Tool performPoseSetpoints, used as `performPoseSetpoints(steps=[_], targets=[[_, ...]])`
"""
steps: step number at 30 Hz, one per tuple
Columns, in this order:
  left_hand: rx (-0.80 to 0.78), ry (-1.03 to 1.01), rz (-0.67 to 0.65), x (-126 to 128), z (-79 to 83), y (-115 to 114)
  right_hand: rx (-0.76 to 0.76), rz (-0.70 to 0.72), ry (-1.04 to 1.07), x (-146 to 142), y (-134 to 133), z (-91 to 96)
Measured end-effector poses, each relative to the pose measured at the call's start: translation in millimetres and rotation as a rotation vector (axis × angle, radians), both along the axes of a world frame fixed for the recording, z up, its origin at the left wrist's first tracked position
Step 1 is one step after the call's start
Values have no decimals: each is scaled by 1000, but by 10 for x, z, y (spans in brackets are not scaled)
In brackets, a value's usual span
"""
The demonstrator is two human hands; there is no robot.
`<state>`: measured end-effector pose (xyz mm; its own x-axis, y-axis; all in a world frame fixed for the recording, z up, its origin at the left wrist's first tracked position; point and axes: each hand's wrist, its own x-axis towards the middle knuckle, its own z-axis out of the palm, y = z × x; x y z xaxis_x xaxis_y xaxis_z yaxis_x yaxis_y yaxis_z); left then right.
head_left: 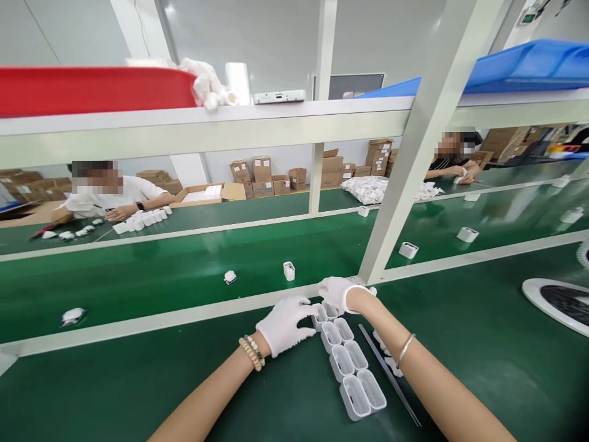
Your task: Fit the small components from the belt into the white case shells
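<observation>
Two rows of small translucent white plastic cups (341, 362) stand side by side on the green bench. At their far end, my left hand (286, 324), in a white glove, has its thumb and fingers spread beside the left cup (319, 318), its fingertips at the rim. Over the far right cup (329, 310) is my gloved right hand (339, 293), fingers bent together; whatever they hold is hidden. A long thin grey strip (389, 374) lies right of the cups. Small white pieces (392, 366) beside it are partly covered by my right forearm.
Beyond a pale rail (151, 319), a green conveyor belt (151, 270) carries small white housings (289, 271). A slanted post (405, 159) rises near my right hand. Two people work across the belt. Overhead, a shelf (230, 132) holds red and blue bins. A white-rimmed oval object (536, 291) lies right.
</observation>
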<state>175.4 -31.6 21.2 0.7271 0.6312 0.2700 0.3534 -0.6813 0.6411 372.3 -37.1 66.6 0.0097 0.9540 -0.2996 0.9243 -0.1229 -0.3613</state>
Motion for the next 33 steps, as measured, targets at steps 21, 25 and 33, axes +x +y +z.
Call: performPoseSetpoints(steps=[21, 25, 33], targets=[[-443, -410, 287, -1183, -99, -762, 195, 276, 334, -1399, 818, 202], [-435, -407, 296, -1172, -103, -719, 160, 262, 409, -1431, 931, 169], [-245, -355, 391, -1224, -106, -716, 144, 247, 705, -1087, 185, 47]])
